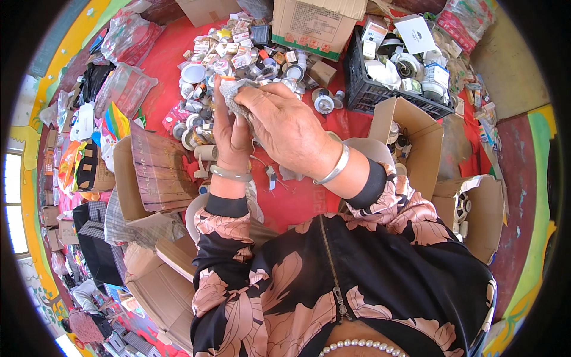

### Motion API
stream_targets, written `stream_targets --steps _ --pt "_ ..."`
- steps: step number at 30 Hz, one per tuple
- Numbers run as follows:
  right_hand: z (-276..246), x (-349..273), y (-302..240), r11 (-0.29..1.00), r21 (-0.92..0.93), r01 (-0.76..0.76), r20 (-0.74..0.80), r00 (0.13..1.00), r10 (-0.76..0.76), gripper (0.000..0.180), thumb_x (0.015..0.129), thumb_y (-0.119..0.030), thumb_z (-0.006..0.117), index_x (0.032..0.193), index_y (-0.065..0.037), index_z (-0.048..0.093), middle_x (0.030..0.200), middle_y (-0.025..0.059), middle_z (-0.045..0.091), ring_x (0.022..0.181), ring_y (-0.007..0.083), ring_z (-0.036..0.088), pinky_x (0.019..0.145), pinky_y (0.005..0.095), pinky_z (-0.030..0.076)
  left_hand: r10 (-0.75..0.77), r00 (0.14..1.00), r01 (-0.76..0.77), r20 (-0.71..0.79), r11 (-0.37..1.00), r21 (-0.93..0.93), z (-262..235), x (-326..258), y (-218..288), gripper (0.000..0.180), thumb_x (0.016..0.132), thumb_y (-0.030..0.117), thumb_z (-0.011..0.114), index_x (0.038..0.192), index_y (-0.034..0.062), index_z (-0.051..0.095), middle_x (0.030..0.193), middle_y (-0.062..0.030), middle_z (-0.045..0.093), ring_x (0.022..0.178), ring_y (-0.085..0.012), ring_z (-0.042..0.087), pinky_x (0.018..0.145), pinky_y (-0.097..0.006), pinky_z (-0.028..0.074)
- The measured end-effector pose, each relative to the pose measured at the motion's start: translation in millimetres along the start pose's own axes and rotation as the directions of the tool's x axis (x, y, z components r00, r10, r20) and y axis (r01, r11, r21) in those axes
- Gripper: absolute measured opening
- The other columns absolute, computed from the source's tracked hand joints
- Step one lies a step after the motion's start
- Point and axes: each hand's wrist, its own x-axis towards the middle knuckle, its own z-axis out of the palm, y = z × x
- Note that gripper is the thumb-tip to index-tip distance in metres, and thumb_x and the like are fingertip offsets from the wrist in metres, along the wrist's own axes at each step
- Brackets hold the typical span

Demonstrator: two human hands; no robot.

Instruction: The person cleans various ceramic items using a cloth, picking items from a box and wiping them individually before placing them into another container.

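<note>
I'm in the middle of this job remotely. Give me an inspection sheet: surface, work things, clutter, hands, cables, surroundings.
Surface: red sheet, partly covered by goods.
Work things: gray cloth between the hands; anything inside it is hidden.
Clutter: heap of small boxes and round light fittings ahead; loaded black plastic crate ahead to the right; open cardboard boxes at both sides; clear plastic bags at the left.
Hands: right hand grips the cloth; left hand is raised against it, its hold unclear.
Cables: thin white lead with a small connector, below the hands; ends not clear.
Surroundings: painted wall at right, dark red with green and yellow.
</note>
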Motion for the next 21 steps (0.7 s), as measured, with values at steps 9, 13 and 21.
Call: stream_targets --steps 9,13,21 --pt "-64 6 34 0.699 0.512 -0.500 0.306 0.866 0.395 0.024 0.079 0.001 0.054 0.101 -0.003 0.063 0.094 -0.0003 0.063 0.086 0.0090 0.057 0.077 0.0243 0.045 -0.281 0.951 0.172 -0.133 0.831 -0.529 -21 21 35 0.075 0.077 0.055 0.047 0.133 0.0055 0.034 0.127 -0.0145 0.045 0.116 -0.0302 0.046 0.096 -0.046 0.039" --pt "-73 6 46 0.661 0.622 -0.419 0.075 0.872 0.483 0.026 0.082 0.003 0.052 0.105 -0.003 0.061 0.095 -0.0010 0.060 0.087 0.0076 0.054 0.078 0.0213 0.043 -0.269 0.860 0.493 0.434 0.660 -0.567 -30 13 36 0.088 0.070 0.058 0.054 0.131 -0.0007 0.033 0.124 -0.0226 0.046 0.108 -0.0352 0.053 0.093 -0.049 0.042" --pt "-40 11 18 0.960 0.249 0.129 0.212 0.960 -0.184 0.031 0.059 0.013 0.050 0.085 0.003 0.064 0.093 0.0149 0.062 0.086 0.0310 0.056 0.076 0.0370 0.044 -0.421 0.839 0.544 0.345 0.670 -0.505 -14 -8 26 0.075 0.072 0.043 0.062 0.124 -0.0047 0.040 0.113 -0.0156 0.053 0.103 -0.0250 0.056 0.091 -0.037 0.045"
